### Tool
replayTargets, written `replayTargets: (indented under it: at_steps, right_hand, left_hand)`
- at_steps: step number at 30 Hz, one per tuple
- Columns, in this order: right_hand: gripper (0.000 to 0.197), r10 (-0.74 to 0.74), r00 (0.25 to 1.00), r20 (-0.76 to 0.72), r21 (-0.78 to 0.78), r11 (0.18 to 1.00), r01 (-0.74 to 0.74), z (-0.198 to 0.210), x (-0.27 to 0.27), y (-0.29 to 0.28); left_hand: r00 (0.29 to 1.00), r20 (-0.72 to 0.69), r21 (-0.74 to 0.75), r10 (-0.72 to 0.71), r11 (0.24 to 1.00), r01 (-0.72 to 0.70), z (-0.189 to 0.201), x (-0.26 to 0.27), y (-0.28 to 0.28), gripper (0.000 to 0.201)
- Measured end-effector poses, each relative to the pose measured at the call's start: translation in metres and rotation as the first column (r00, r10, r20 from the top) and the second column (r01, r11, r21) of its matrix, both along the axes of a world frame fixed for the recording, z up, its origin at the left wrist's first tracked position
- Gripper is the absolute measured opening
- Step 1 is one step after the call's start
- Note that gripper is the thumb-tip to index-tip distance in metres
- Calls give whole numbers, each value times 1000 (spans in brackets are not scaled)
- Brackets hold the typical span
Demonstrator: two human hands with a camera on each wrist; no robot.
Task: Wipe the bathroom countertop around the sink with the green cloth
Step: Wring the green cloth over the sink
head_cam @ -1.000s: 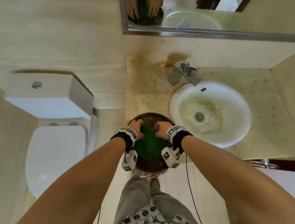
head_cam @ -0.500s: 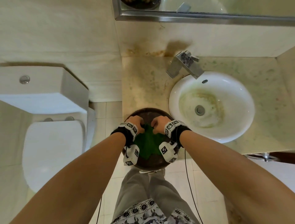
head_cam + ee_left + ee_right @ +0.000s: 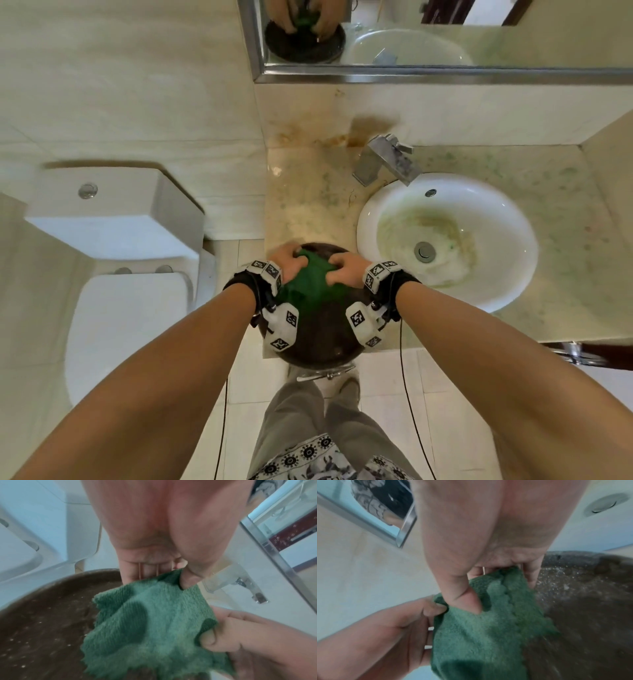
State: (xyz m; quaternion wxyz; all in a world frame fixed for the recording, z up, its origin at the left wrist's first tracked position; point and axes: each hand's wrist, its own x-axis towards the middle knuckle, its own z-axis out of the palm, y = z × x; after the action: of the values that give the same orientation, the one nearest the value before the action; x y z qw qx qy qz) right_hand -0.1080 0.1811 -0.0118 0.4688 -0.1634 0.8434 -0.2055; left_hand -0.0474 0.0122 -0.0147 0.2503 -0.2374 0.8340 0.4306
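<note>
Centrally, the stained marble worktop (image 3: 308, 202) carries a white round sink (image 3: 507, 274) at right of frame and a dark round basin (image 3: 318, 346) at lower centre. Above the basin, the left hand (image 3: 286, 262) and right hand (image 3: 346, 269) each pinch the green cloth (image 3: 310, 284) between thumb and curled fingers.

home bathroom: toilet (image 3: 113, 260), sink (image 3: 445, 240)

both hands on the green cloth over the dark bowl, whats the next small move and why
Probably lift the green cloth clear of the dark bowl toward the countertop: left hand and right hand already pinch it, and the counter looks stained.
</note>
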Motion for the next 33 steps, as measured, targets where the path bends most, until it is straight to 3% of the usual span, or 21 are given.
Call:
replayTargets:
  at_steps: [3,5,7,9,11,16,18,21,24,26,31,33]
  right_hand:
    - [57,-249,964,90,-137,956,260,18,-12,11]
    - [52,-424,875,233,-226,852,473,29,-20,17]
    - [38,-501,807,313,-289,759,583,43,-28,23]
    - [28,-549,754,360,-343,674,655,58,-31,30]
    - [31,-585,701,409,-384,586,713,73,-32,37]
    - [41,-641,668,378,-438,511,739,103,-37,67]
    - [40,-633,645,429,-457,464,759,113,-37,82]
    - [33,-557,662,502,-458,478,749,122,-32,103]
    - [20,-487,731,479,-476,556,682,130,-27,120]
    - [15,-472,765,438,-488,590,643,135,-23,131]
    - [34,-501,760,414,-525,551,649,135,-26,151]
    - [30,-539,751,381,-523,544,656,133,-29,155]
  left_hand:
    - [993,-43,64,113,992,-111,19,-8,1,31]
    - [966,-65,170,249,957,-235,34,-12,4,19]
    - [934,-35,311,355,892,-328,52,-15,9,14]
    - [927,11,412,374,843,-345,64,-16,16,20]
    - [936,44,495,348,806,-324,76,-17,27,31]
    - [940,0,612,342,743,-271,97,-23,59,36]
    - [929,-27,652,370,711,-264,106,-26,71,37]
    - [916,-63,690,397,680,-247,120,-29,90,33]
    - [921,-139,657,365,729,-190,126,-33,104,34]
    - [918,-139,665,370,722,-191,131,-34,113,33]
    - [923,-83,724,376,659,-203,134,-30,120,47]
    - [928,-71,711,366,671,-210,135,-29,119,47]
